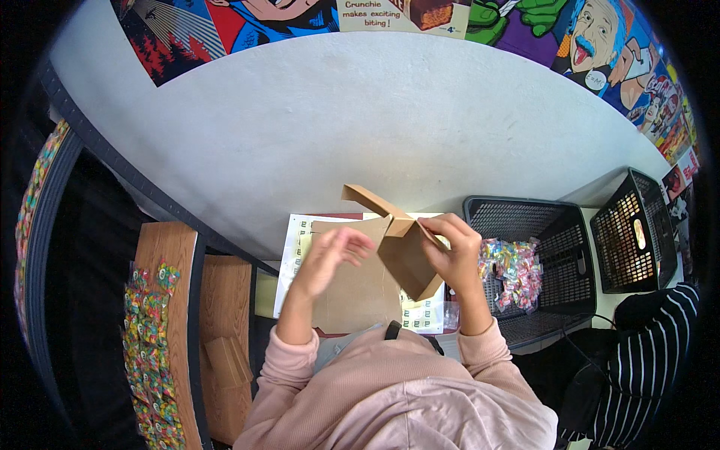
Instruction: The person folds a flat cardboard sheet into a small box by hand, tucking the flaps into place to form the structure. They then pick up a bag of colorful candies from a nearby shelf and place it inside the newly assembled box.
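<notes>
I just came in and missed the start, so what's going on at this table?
A person in a pink sweatshirt is working a brown cardboard box that is partly folded up, with one flap sticking up. The right hand grips the box at its right side, while the left hand is open beside it, blurred, over flat cardboard sheets and a printed sheet. To the right, a black basket holds small colourful packets. Another person's striped sleeve shows at the far right.

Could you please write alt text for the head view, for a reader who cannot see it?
Seen from above, a person's right hand holds a half-folded brown cardboard box, while the open left hand hovers over flat cardboard lying on a printed sheet. A black basket of colourful wrapped packets sits to the right.
</notes>
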Demonstrator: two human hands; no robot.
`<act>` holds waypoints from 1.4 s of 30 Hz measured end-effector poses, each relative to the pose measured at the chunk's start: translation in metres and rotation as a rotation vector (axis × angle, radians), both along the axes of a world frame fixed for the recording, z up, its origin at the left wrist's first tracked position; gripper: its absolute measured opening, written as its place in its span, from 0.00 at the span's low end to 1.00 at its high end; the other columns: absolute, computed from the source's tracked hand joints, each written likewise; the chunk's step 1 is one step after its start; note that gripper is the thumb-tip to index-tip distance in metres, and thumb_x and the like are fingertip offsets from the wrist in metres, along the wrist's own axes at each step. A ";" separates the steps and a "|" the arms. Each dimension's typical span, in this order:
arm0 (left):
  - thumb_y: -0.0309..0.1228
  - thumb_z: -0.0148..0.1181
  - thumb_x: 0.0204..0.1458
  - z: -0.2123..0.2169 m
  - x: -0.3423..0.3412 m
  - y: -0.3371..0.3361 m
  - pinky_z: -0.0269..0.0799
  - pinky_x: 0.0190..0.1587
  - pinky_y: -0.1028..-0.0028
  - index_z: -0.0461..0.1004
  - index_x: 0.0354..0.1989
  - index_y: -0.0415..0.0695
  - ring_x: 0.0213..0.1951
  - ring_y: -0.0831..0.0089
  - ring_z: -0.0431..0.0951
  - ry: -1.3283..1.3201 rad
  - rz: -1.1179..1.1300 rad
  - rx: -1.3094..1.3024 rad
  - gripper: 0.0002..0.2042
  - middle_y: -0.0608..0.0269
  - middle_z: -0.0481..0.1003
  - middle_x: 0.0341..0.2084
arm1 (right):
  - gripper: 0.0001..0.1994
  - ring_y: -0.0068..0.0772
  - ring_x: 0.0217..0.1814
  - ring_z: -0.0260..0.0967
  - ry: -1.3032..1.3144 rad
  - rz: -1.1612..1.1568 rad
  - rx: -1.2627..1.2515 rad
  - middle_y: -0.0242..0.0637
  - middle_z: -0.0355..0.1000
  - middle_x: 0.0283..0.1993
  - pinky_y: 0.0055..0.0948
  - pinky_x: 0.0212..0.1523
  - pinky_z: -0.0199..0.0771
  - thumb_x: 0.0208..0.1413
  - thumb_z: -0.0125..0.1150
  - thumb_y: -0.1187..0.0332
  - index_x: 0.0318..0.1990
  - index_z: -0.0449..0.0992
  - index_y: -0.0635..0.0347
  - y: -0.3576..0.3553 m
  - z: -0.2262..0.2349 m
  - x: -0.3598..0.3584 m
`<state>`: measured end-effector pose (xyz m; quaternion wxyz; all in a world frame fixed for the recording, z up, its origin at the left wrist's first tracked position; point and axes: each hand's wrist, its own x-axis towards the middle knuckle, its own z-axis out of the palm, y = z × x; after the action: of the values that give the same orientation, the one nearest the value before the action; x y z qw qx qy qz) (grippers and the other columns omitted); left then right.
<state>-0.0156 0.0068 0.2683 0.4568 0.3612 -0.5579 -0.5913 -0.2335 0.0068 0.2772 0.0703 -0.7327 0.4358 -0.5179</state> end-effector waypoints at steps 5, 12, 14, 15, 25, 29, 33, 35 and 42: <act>0.49 0.39 0.54 -0.020 -0.026 -0.008 0.63 0.27 0.78 0.66 0.30 0.41 0.24 0.77 0.65 0.329 -0.178 0.313 0.21 0.63 0.66 0.24 | 0.13 0.26 0.23 0.68 0.283 -0.036 -0.391 0.30 0.70 0.24 0.23 0.19 0.66 0.28 0.59 0.77 0.29 0.75 0.58 0.003 0.003 0.001; 0.33 0.47 0.52 -0.002 -0.037 0.001 0.63 0.26 0.81 0.66 0.31 0.42 0.23 0.81 0.66 0.474 -0.244 0.472 0.08 0.67 0.66 0.21 | 0.14 0.28 0.26 0.70 0.318 -0.025 -0.443 0.33 0.70 0.25 0.23 0.22 0.70 0.28 0.57 0.77 0.30 0.74 0.59 0.009 0.008 0.004; 0.31 0.47 0.51 -0.003 -0.035 0.003 0.64 0.27 0.81 0.66 0.32 0.41 0.23 0.81 0.66 0.527 -0.233 0.392 0.06 0.67 0.67 0.21 | 0.14 0.30 0.27 0.70 0.269 0.021 -0.406 0.35 0.70 0.26 0.24 0.24 0.71 0.29 0.57 0.77 0.31 0.74 0.61 0.012 0.009 0.008; 0.29 0.46 0.51 -0.004 -0.034 0.004 0.64 0.27 0.81 0.66 0.33 0.41 0.24 0.81 0.66 0.553 -0.226 0.358 0.05 0.67 0.67 0.21 | 0.14 0.31 0.27 0.71 0.243 0.043 -0.381 0.36 0.71 0.26 0.25 0.25 0.72 0.30 0.58 0.77 0.32 0.74 0.61 0.013 0.007 0.010; 0.28 0.50 0.51 0.005 -0.015 0.012 0.67 0.21 0.83 0.65 0.38 0.38 0.23 0.80 0.71 0.211 -0.047 0.152 0.09 0.64 0.70 0.27 | 0.16 0.32 0.24 0.68 0.163 0.128 -0.243 0.37 0.71 0.28 0.26 0.24 0.70 0.34 0.57 0.83 0.36 0.74 0.62 0.011 0.003 0.014; 0.28 0.50 0.51 0.017 -0.023 0.013 0.72 0.27 0.81 0.64 0.38 0.37 0.28 0.73 0.75 0.220 0.075 0.133 0.10 0.60 0.71 0.31 | 0.15 0.30 0.23 0.68 0.153 0.085 -0.299 0.36 0.70 0.26 0.24 0.22 0.69 0.33 0.58 0.82 0.35 0.74 0.62 0.007 0.009 0.020; 0.28 0.51 0.50 0.013 -0.026 0.010 0.73 0.30 0.80 0.64 0.39 0.36 0.32 0.71 0.75 0.306 0.085 0.087 0.11 0.57 0.71 0.33 | 0.15 0.29 0.23 0.68 0.154 0.061 -0.337 0.36 0.69 0.25 0.23 0.20 0.68 0.32 0.58 0.82 0.33 0.74 0.62 0.006 0.009 0.030; 0.28 0.52 0.50 0.012 -0.028 0.008 0.72 0.28 0.81 0.65 0.38 0.36 0.31 0.73 0.75 0.357 0.100 0.051 0.10 0.58 0.71 0.31 | 0.12 0.29 0.22 0.67 0.058 0.057 -0.303 0.36 0.69 0.25 0.23 0.20 0.67 0.34 0.59 0.82 0.32 0.73 0.63 0.004 0.014 0.036; 0.30 0.56 0.48 0.004 -0.034 -0.008 0.69 0.28 0.80 0.68 0.34 0.37 0.26 0.78 0.72 0.439 0.222 -0.116 0.10 0.61 0.71 0.26 | 0.05 0.30 0.29 0.67 -0.220 0.178 0.054 0.40 0.66 0.30 0.23 0.27 0.70 0.43 0.56 0.81 0.30 0.72 0.67 -0.003 0.028 0.046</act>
<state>-0.0501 -0.0017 0.2727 0.6489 0.2564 -0.4353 -0.5690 -0.1878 0.0041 0.3053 0.1831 -0.7052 0.3726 -0.5747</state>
